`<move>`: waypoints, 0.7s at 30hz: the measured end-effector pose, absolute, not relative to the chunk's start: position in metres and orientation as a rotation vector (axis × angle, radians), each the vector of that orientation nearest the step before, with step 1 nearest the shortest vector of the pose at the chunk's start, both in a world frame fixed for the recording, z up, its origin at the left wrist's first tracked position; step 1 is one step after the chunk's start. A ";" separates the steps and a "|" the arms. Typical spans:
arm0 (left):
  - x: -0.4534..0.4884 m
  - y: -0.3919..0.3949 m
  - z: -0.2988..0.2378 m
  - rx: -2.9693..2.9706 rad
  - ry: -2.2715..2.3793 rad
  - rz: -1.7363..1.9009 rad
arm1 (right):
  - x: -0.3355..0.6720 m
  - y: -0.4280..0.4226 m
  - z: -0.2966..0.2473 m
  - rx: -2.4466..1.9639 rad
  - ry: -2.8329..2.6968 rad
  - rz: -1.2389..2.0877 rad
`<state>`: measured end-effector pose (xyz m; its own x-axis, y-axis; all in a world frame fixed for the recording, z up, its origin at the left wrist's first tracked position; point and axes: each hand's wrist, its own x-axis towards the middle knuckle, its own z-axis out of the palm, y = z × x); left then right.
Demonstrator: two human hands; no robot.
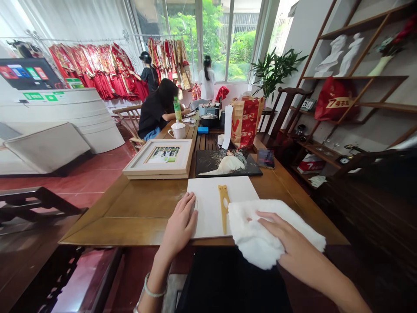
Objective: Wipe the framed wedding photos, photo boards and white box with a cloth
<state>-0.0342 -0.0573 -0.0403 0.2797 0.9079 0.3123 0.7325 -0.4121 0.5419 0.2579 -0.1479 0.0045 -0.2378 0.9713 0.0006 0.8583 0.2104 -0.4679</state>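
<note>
A white flat board (208, 193) lies at the table's near edge. My left hand (182, 219) rests along its left edge, fingers stretched out and holding nothing I can see. On the board is a long, flat yellow-tan piece (223, 208) with two small points at its top and a hole partway down; I cannot tell its kind. To its right, my right hand (276, 232) has a fluffy white cloth (293, 213) under its fingers and seems to grip it. The cloth covers the board's lower right part and hangs over the table edge.
Behind the board lie a dark photo panel (208, 163) and a pale wooden picture frame (189, 163). A phone (266, 158), a paper bag (246, 121) and a lidded white mug (177, 129) stand further back on the wooden table (137, 217). A person (153, 111) sits at the left.
</note>
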 end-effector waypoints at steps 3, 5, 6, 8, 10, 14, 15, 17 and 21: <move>-0.036 -0.058 -0.040 2.263 1.489 0.875 | 0.256 -0.109 0.001 -1.714 -2.141 0.463; -0.036 -0.058 -0.041 2.266 1.488 0.887 | 0.250 -0.079 -0.002 -1.745 -2.096 0.361; -0.037 -0.058 -0.041 2.267 1.490 0.888 | 0.246 -0.065 -0.003 -1.762 -2.075 0.314; -0.037 -0.059 -0.041 2.268 1.491 0.883 | 0.239 -0.044 -0.003 -1.792 -2.036 0.249; -0.037 -0.058 -0.042 2.264 1.489 0.881 | 0.234 -0.034 -0.003 -1.807 -2.015 0.221; -0.037 -0.058 -0.042 2.243 1.495 0.902 | 0.230 -0.058 -0.003 -1.823 -2.044 0.206; -0.037 -0.058 -0.042 2.239 1.497 0.905 | 0.230 -0.072 -0.003 -1.823 -2.067 0.203; -0.036 -0.058 -0.042 2.234 1.501 0.906 | 0.232 -0.103 -0.002 -1.814 -2.131 0.203; -0.035 -0.058 -0.042 2.234 1.508 0.884 | 0.240 -0.152 0.002 -1.769 -2.253 0.280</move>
